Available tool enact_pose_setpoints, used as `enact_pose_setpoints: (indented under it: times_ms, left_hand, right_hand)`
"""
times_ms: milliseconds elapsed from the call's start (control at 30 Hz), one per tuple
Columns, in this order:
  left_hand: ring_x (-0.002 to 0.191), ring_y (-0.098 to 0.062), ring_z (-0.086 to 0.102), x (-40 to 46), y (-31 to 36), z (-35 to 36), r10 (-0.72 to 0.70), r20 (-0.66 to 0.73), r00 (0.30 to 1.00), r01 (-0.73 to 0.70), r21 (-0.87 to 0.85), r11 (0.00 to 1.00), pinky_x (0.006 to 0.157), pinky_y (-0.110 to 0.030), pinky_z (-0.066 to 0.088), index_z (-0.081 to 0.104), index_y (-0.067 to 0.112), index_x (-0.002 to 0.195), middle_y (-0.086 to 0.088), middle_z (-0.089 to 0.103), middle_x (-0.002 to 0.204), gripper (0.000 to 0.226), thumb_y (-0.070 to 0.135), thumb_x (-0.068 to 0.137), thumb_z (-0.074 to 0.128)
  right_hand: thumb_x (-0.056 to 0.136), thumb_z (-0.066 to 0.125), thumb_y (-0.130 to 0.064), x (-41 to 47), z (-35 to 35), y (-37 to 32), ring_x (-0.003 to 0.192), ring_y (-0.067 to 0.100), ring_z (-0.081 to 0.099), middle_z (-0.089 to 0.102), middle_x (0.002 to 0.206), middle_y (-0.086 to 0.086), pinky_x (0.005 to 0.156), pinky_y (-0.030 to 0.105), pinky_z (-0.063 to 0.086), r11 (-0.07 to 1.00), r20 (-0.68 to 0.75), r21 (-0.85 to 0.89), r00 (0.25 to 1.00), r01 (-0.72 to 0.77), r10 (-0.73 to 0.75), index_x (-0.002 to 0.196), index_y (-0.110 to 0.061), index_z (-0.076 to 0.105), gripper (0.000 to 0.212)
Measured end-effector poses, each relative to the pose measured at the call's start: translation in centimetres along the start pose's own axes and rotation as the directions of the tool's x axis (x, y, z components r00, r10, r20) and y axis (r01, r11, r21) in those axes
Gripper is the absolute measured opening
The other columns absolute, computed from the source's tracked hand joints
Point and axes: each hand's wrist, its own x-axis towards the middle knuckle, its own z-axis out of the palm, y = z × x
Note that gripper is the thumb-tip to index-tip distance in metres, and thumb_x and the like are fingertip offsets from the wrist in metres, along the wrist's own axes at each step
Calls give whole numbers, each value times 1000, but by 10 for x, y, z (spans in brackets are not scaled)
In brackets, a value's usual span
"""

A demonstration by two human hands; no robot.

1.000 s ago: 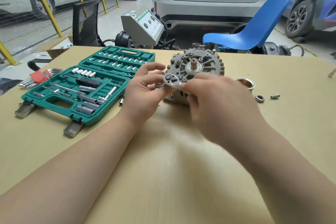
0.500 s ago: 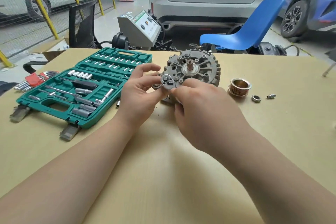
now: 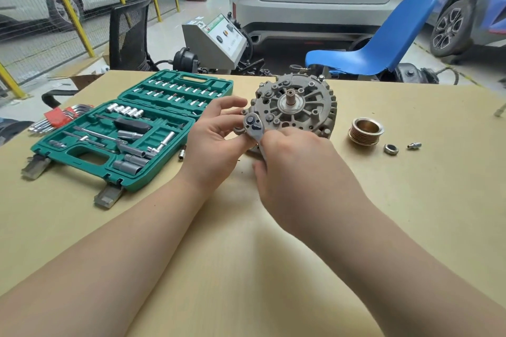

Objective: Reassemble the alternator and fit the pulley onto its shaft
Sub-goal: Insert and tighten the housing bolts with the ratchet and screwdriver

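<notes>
Beside alternator (image 3: 297, 107): right hand (image 3: 295, 156) holds ratchet (image 3: 253, 124); pulley (image 3: 365, 130) apart.

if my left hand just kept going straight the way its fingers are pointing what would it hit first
Most likely the alternator. The left hand points its fingers right and slightly away, toward the housing's near left edge, beside the ratchet gripped by the right hand. Depth is hard to judge; the ratchet head might come first.
</notes>
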Motion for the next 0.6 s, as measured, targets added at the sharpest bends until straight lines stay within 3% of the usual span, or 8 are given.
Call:
enact_pose_setpoints:
  times_ms: [100,167,233,300,367,467,533,600]
  left_hand:
    - [109,1,66,0,3,0,-17,18,1000,17,-27,999,99,-37,59,84,12,100,5,61,124,19,0,86,86]
    - [107,-1,65,1,6,2,-9,31,999,9,-26,1000,99,-40,60,84,13,103,5,60,123,21,2,85,87]
    - [108,-3,65,1,7,2,-5,45,999,7,-27,1000,100,-45,61,84,14,106,6,61,122,22,5,86,87]
    - [112,-8,65,1,5,1,-5,54,999,6,-26,1000,100,-46,60,84,18,106,6,61,123,21,8,87,87]
    - [119,-12,64,-1,4,1,-2,50,999,3,-22,1000,101,-45,60,84,22,102,6,61,124,21,8,86,88]
    - [118,-8,65,-2,7,0,2,9,1000,-2,-29,1000,97,-34,61,83,26,91,4,63,124,19,10,80,87]
    - [114,-4,66,-2,8,-1,7,15,1000,-7,-25,1000,92,-26,60,82,26,85,3,64,124,18,10,80,86]
    - [113,-4,65,-2,8,-2,0,37,999,1,-20,1000,89,-21,58,82,22,88,2,63,123,18,6,83,89]
  right_hand:
    - [95,60,-24,7,-8,14,90,32,60,56,93,-4,67,34,32,996,-69,-89,998,-7,1,89,-29,43,19]
    - [94,61,-22,17,-21,30,86,29,56,66,97,-8,63,34,35,989,-101,-141,995,-39,25,97,-29,62,8]
    - [95,62,-19,27,-31,41,91,28,57,70,100,-5,67,36,44,988,-37,-133,996,-85,81,114,-39,71,28]
    - [95,61,-21,26,-29,37,89,28,54,66,93,-4,65,35,41,991,-21,-109,997,-74,72,110,-33,69,22]
    - [93,60,-24,16,-21,23,80,28,47,49,79,-5,59,34,30,994,-39,-102,999,-39,36,91,-25,55,6]
    - [94,59,-24,5,-4,2,78,27,39,33,78,-4,67,35,33,999,-7,-36,1000,14,-14,89,-24,36,24]
    - [94,57,-23,6,-1,3,78,27,39,35,79,-3,67,36,34,999,-17,-31,1000,19,-20,89,-24,35,23]
    - [93,58,-25,11,-4,11,77,28,39,50,84,0,63,35,31,996,-69,-92,997,18,-24,87,-27,38,21]
